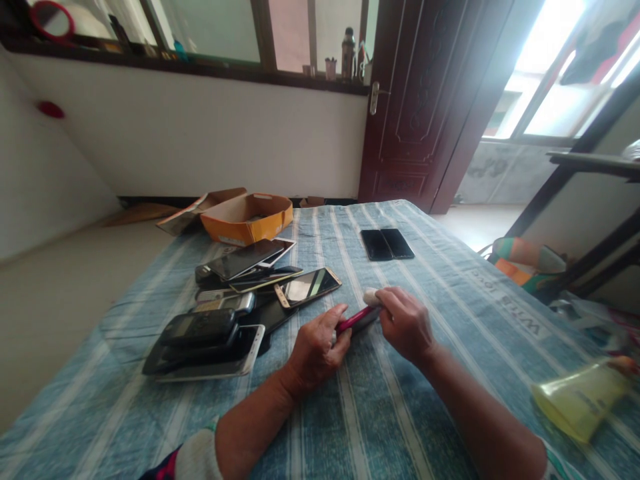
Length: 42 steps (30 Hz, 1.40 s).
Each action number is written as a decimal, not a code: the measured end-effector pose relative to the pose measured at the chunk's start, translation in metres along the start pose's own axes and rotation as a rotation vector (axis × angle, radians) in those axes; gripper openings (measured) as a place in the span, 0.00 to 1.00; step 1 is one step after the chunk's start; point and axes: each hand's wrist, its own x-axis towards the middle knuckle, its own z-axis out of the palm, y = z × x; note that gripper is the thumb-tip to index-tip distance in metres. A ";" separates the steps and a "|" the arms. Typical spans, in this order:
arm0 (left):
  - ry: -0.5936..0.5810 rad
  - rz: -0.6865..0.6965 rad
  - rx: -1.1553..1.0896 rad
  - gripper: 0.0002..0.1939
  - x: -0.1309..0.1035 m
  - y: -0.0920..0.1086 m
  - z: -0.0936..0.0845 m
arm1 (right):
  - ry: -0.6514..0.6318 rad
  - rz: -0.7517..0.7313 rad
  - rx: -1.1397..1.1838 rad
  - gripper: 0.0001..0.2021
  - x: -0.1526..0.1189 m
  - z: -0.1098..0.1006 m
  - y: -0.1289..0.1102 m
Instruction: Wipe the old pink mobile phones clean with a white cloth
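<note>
My left hand (319, 348) grips a thin phone with a pink edge (356, 320), tilted above the striped cloth. At the phone's far end, my right hand (406, 322) pinches a small white wad (371, 297) against its edge. Left of my hands lies a pile of phones, among them a gold-framed one (309, 287), a black one (247, 258) and a white-edged one (253, 350) under a dark device (200, 328). Two black phones (377, 245) lie side by side beyond my right hand.
An open orange box (247, 217) stands at the far left of the cloth-covered table (330, 233). A yellow translucent packet (580, 400) lies near the right edge. Beyond are a dark red door (410, 100) and a window ledge with bottles and cups.
</note>
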 end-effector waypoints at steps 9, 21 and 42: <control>-0.011 -0.011 0.001 0.16 -0.001 -0.002 0.000 | -0.055 -0.168 -0.107 0.12 0.000 0.000 -0.025; -0.015 -0.021 -0.017 0.20 -0.001 -0.005 -0.002 | -0.112 -0.208 -0.037 0.12 -0.001 0.000 -0.043; -0.034 -0.001 0.044 0.23 -0.004 -0.004 -0.002 | -0.150 -0.232 0.049 0.11 0.002 -0.004 -0.046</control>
